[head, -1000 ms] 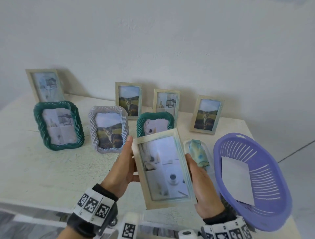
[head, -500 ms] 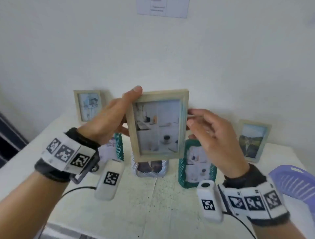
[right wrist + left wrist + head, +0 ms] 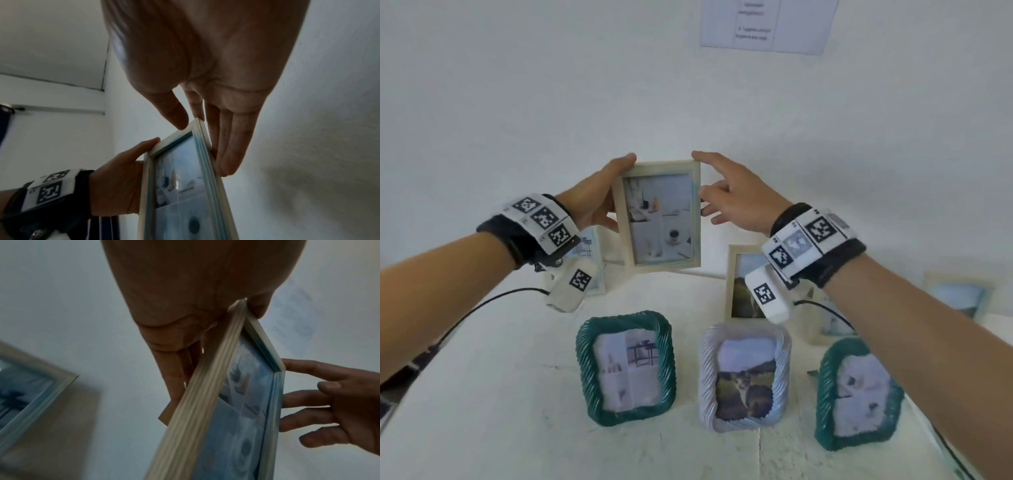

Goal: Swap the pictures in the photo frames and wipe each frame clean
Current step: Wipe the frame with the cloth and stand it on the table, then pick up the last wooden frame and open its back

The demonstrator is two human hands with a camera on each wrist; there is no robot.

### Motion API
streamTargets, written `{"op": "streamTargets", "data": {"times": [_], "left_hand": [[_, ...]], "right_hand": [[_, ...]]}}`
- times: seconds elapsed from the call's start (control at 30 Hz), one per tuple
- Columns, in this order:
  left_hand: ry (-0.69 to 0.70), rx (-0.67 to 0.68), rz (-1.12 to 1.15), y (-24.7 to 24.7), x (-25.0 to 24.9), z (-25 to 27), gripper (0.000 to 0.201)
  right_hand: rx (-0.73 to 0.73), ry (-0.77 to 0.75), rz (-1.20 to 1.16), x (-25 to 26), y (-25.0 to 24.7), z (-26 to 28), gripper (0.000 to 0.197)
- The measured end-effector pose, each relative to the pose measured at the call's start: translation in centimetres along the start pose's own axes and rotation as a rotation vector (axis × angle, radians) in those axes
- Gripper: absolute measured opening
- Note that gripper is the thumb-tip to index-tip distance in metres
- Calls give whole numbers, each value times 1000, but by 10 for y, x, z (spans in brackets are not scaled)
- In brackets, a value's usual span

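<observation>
A pale wooden photo frame with an interior picture stands upright at the back of the white table, close to the wall. Whether its bottom edge rests on the table is unclear. My left hand grips its left edge, thumb at the top-left corner and fingers behind. My right hand pinches the right edge lightly, thumb on the top-right corner. In the right wrist view its fingers lie almost straight behind the frame. The left wrist view shows the frame edge-on.
In front stand a green rope frame, a lavender rope frame with a cat picture and a second green frame. Other wooden frames stand along the back. A paper sheet hangs on the wall.
Both hands lifted the wooden frame from low near the table's front and carried it away to the back by the wall. The basket and cloth have left the view.
</observation>
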State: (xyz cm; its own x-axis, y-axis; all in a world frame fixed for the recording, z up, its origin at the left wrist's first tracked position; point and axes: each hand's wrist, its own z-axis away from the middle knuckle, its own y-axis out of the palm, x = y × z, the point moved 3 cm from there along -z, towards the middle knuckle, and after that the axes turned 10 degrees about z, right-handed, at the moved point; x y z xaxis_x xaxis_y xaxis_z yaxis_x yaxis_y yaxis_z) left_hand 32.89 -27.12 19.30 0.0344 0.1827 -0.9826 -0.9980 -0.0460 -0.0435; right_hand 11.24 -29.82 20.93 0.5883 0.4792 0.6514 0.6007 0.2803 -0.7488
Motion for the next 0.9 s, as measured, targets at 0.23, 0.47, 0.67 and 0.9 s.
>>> {"op": "streamTargets", "data": {"times": [0.23, 0.47, 0.67, 0.9], "left_hand": [[-197, 71, 41, -24, 79, -56, 52], [-287, 126, 82, -21, 129, -77, 47], [-320, 144, 77, -21, 147, -84, 50], [-301, 175, 27, -24, 154, -84, 94]], "right_hand": [[254, 172, 198, -29, 47, -48, 52], [397, 275, 319, -53, 79, -64, 52], [427, 302, 347, -63, 93, -66, 43], [423, 292, 450, -62, 94, -66, 39]]}}
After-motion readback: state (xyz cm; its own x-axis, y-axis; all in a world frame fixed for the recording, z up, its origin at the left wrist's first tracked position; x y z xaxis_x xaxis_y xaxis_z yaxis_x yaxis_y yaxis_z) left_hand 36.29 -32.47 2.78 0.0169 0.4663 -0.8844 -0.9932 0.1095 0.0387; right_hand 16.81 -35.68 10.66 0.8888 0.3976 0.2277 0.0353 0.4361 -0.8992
